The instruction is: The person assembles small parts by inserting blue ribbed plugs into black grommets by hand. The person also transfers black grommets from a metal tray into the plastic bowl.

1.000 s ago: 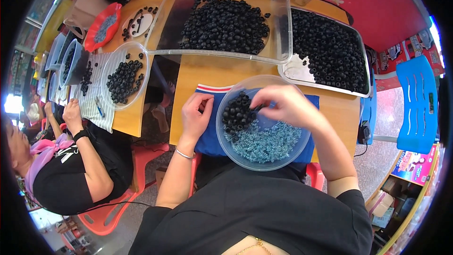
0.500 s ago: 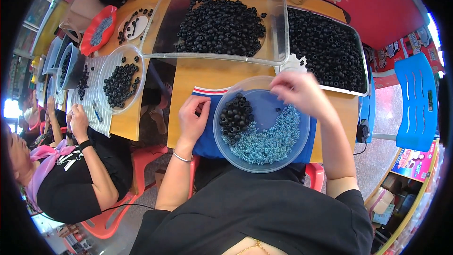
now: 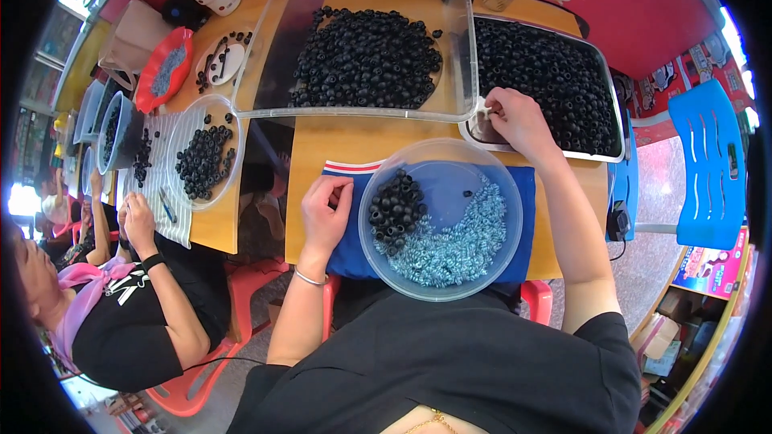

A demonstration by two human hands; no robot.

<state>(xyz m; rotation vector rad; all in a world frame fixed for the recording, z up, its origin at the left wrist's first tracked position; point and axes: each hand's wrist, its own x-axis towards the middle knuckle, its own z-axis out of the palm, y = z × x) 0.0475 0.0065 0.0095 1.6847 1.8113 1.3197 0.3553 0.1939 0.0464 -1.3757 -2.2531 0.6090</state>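
Observation:
A round clear tub stands on a blue cloth in front of me. Inside, black ring-shaped beads lie heaped on the left, and small pale-blue glassy pieces fill the near and right part. One small black piece lies apart on the bare bottom. My left hand is left of the tub with curled fingers; whatever they may hold is hidden. My right hand pinches at the near left corner of a white tray full of black beads; its fingertips hide anything between them.
A large clear bin of black beads stands at the back. To the left, a co-worker sits by a round lid with black beads and a red dish. Blue chairs stand to the right.
My right hand has moved from over the tub's far right rim up to the white tray's corner. My left hand stays about where it was. The whole view has shifted slightly.

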